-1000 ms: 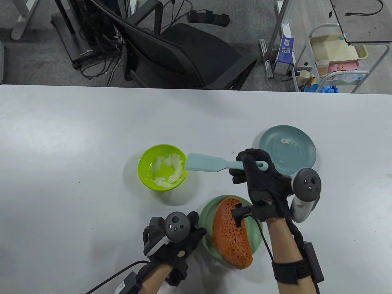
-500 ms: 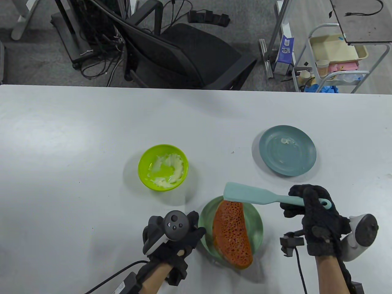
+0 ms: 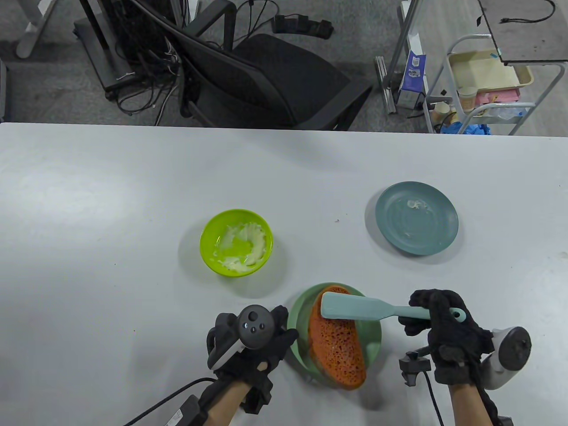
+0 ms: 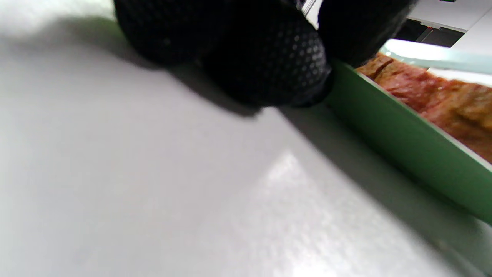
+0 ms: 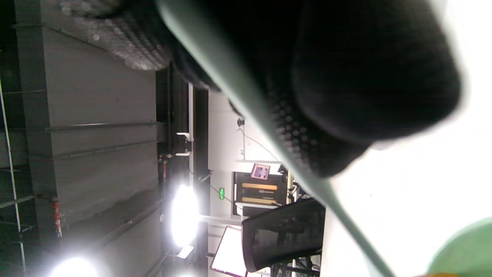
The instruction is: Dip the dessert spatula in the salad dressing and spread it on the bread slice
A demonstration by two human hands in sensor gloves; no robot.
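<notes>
Pale-blue spatula (image 3: 355,308), orange pitted bread (image 3: 336,348), lime bowl (image 3: 235,242).

The right hand (image 3: 448,337), gripping the dessert spatula (image 3: 355,307) by its handle, has pulled back from the lime bowl (image 3: 236,242) toward the table's near edge, and the blade now lies over the far end of the bread slice (image 3: 336,350) on the green plate (image 3: 372,341).

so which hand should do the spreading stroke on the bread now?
Right. The right hand grips the spatula, whose blade lies over the bread slice. The left hand touches the green plate's rim, well placed to steady it.
</notes>
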